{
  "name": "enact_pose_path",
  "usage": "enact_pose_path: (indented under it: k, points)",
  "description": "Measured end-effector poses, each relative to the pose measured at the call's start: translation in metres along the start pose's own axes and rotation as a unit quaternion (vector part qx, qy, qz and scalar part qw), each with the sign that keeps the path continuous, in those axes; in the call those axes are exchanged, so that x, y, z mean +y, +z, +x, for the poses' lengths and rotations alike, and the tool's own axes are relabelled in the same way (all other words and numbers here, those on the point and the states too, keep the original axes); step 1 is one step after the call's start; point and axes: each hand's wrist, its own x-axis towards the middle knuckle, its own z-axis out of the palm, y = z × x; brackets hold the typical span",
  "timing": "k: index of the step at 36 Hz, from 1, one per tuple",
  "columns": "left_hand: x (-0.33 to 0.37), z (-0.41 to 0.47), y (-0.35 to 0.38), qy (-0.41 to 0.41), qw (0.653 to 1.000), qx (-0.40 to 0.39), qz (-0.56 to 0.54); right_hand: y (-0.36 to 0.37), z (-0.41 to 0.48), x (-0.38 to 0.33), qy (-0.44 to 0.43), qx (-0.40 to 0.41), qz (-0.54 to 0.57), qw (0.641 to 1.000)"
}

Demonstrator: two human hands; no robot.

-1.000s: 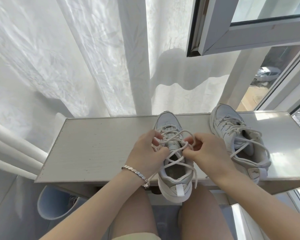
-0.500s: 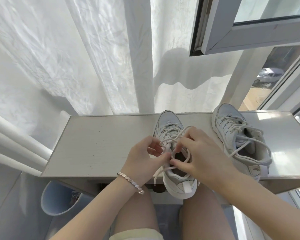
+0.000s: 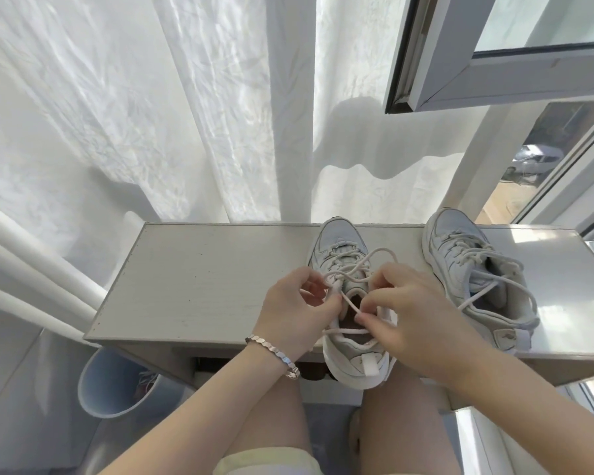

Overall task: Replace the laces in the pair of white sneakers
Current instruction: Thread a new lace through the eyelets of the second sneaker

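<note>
Two white sneakers stand on a pale shelf (image 3: 203, 279). The near sneaker (image 3: 340, 241) points away from me, its heel hanging over the front edge. My left hand (image 3: 295, 313) pinches a strand of its white lace (image 3: 378, 255) at the left side of the tongue. My right hand (image 3: 412, 313) pinches another strand of the lace over the shoe's opening. A loop of lace arcs above my fingers. The second sneaker (image 3: 460, 255) sits to the right with its laces loose.
A white curtain (image 3: 186, 114) hangs behind the shelf, and an open window frame (image 3: 460, 80) juts in at the upper right. A pale blue bin (image 3: 117, 385) stands on the floor below the shelf's left end. My bare knees are under the shelf's front edge.
Both hands have kept working the lace over the near sneaker. The right hand slid from above the tongue back toward the shoe's opening, and a lace loop has opened above the fingers.
</note>
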Motion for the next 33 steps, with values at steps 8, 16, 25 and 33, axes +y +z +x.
enact_pose_path:
  k: [8,16,25,33]
  points:
    - [-0.001,0.000,0.001,0.016,1.000,0.010,0.017,-0.049,-0.012,-0.001,0.053,-0.168,0.280,0.944]
    - [0.003,0.000,0.001,0.026,0.999,-0.016,0.024,-0.042,0.001,-0.004,0.149,-0.166,0.205,0.953]
    - [0.004,0.000,-0.001,0.024,0.999,-0.033,0.014,-0.022,0.035,-0.004,0.073,-0.109,-0.054,0.990]
    - [0.004,0.000,-0.002,0.030,0.999,-0.031,0.024,-0.018,0.044,-0.002,0.116,-0.160,-0.053,0.979]
